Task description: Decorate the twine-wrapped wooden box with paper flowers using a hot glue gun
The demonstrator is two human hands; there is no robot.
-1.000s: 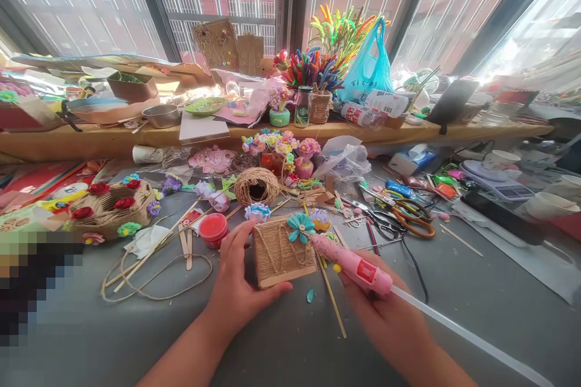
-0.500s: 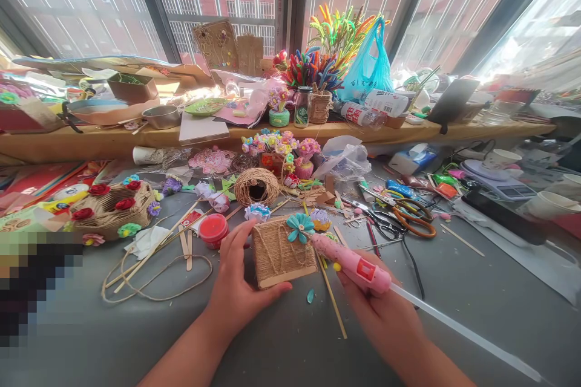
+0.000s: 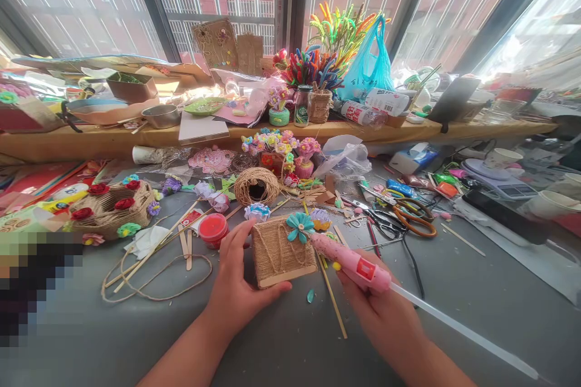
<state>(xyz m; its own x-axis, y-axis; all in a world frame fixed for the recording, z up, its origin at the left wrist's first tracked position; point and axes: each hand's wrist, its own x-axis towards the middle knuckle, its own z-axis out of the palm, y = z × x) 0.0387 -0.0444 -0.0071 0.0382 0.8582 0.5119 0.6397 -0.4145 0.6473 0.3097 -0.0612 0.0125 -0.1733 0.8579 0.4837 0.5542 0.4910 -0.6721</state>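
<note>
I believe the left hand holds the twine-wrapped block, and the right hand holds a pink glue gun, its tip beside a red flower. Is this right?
Not quite: the flower is teal, not red, as the head view shows. The left hand does hold the twine-wrapped block, and the right hand the pink glue gun, its tip beside that flower.

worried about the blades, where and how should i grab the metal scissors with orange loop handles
Probably by the orange loop handles, coming from the person's right: these face right and nearer, while the metal blades point away to the left. The black-handled metal scissors lie close on the left, so that side looks cluttered.
</note>
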